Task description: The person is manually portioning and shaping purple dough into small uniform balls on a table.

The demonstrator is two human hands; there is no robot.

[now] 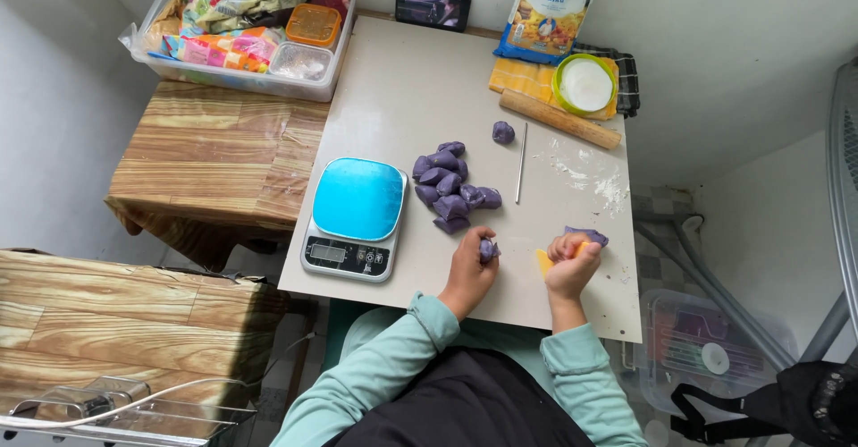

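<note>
far left, clear plastic bin [223, 76] of colourful packets and small lidded tubs, sitting on a wood-grain table [214, 156]. right of it a pale work board [411, 80]. kitchen scale [356, 217] with blue top near the board's left edge, nothing on it. just right of the scale, a heap of purple dough pieces [450, 188], lumpy, roughly equal chunks, touching each other. one lone purple ball [503, 131] further back, apart from the heap. thin metal rod [521, 163] lies beside the heap, running near-to-far.

left hand [468, 268] comes in from near edge, mint sleeve, wrist bent, knuckles up, fingers curled tight round a small purple dough piece [487, 249]; piece pokes out at the thumb side, just near of the heap, resting at board level.

right hand [570, 266] close beside it, not touching, fist-like, fingers closed on a yellow scraper [545, 262]; blade tip sticks out left toward the left hand. a bigger purple dough lump [586, 235] lies on the board just behind the right fingers, flattened, uneven; contact with fingers cannot tell.

far right: wooden rolling pin [559, 119] angled, green-rimmed bowl [584, 85] of white flour on a yellow cloth [527, 78], flour bag [547, 9] upright behind. loose flour smear [594, 177] on the board right side. phone [433, 7] at far edge.
</note>
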